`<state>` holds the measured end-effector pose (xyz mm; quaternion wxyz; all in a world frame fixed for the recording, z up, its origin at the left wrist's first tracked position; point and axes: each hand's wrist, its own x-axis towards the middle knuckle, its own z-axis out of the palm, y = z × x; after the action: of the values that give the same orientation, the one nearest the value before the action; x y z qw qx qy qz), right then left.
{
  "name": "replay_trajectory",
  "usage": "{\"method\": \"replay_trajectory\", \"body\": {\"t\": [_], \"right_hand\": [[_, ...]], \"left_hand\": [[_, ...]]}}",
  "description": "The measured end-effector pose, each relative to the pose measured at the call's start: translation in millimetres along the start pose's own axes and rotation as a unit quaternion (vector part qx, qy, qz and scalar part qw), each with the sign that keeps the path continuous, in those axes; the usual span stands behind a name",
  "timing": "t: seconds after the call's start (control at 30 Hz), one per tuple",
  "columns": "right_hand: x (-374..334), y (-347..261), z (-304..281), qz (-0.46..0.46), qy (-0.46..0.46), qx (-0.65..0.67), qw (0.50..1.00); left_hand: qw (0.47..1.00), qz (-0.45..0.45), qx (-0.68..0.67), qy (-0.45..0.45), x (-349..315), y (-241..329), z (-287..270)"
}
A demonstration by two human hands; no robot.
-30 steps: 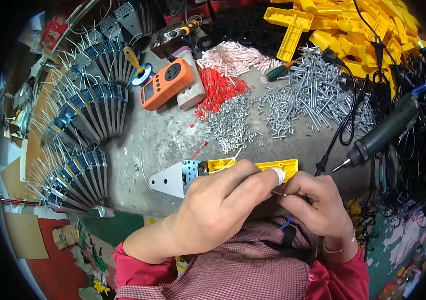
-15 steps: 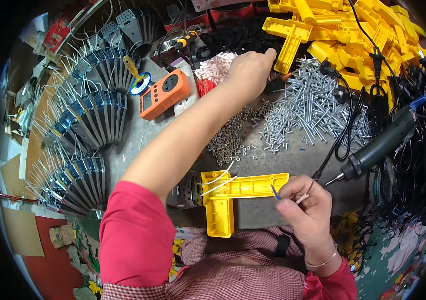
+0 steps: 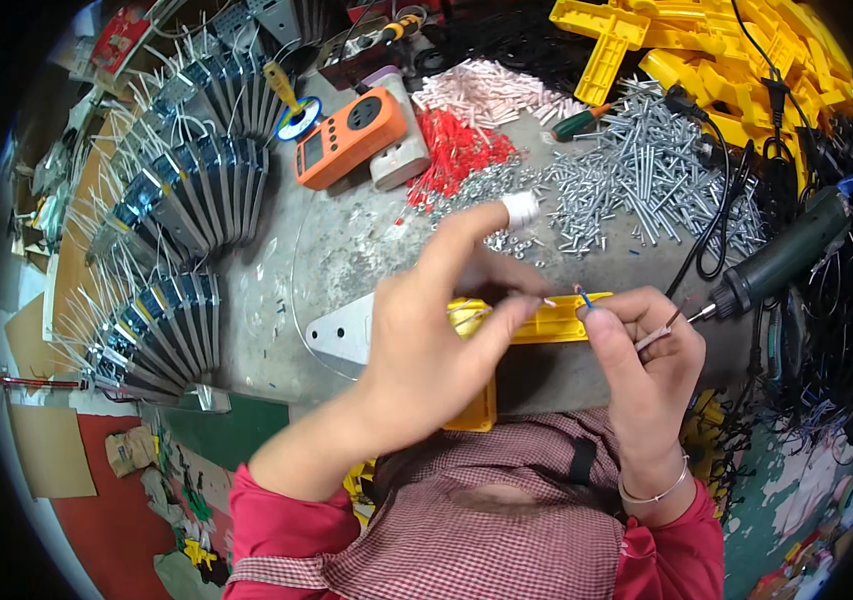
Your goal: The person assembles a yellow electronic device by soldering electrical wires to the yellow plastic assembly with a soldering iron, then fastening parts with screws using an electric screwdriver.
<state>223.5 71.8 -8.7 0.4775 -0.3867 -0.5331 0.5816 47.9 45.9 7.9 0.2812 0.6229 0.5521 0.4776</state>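
My right hand (image 3: 647,350) pinches a blue wire (image 3: 587,298) between thumb and forefinger. A brown wire (image 3: 679,312) with a pale sleeve (image 3: 653,338) on it passes through the same fingers. My left hand (image 3: 427,330) is close beside it, thumb and fingers pinched on a small pale tip that I cannot make out; its raised forefinger wears a white wrap (image 3: 522,208). Beneath both hands lies a T-shaped yellow plastic housing (image 3: 552,326), partly covered by the left hand. A tapered metal plate (image 3: 342,334) with holes sticks out to the left.
Piles of pale sleeves (image 3: 497,92), red pieces (image 3: 459,152), and screws (image 3: 647,165) lie beyond my hands. An orange meter (image 3: 352,138) stands left of them. At right rests a dark electric screwdriver (image 3: 787,255). Yellow housings (image 3: 727,70) heap behind; metal plates with wires (image 3: 182,200) fan out left.
My left hand has come back from the far pile of pale sleeves to the wires above the yellow housing. My right hand keeps its wires. The view has shifted slightly.
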Motion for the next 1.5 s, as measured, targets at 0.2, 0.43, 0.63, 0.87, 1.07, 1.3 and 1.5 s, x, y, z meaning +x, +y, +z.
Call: {"method": "replay_trajectory", "body": {"t": [0.2, 0.43, 0.63, 0.87, 1.07, 1.3, 1.5], "right_hand": [[-5.6, 3.0, 1.9, -0.017, -0.047, -0.087, 0.995], [-2.4, 5.6, -4.2, -0.014, -0.112, -0.063, 0.992], [-7.4, -6.2, -8.1, -0.014, -0.128, -0.115, 0.985], [-4.9, 0.3, -8.4, -0.124, -0.164, -0.147, 0.968], [-3.6, -3.3, -7.3, -0.106, -0.173, -0.163, 0.965], [-5.1, -6.2, -6.5, -0.086, -0.154, -0.204, 0.963], [-4.7, -3.7, -7.0, -0.097, -0.161, -0.189, 0.964]], "left_hand": [[0.996, 0.012, -0.047, 0.071, -25.6, 1.4, 18.6], [0.929, 0.302, 0.21, 0.042, -24.0, -0.6, 9.5], [0.992, 0.019, -0.116, 0.042, -37.4, -3.8, 7.1], [0.932, -0.131, -0.334, 0.051, -33.3, -2.6, 0.2], [0.92, -0.156, -0.359, 0.015, -32.5, 1.1, -6.1], [0.943, -0.152, -0.295, -0.01, -31.8, 1.8, -8.2], [0.912, -0.186, -0.367, -0.001, -32.5, -0.1, -7.2]]}}
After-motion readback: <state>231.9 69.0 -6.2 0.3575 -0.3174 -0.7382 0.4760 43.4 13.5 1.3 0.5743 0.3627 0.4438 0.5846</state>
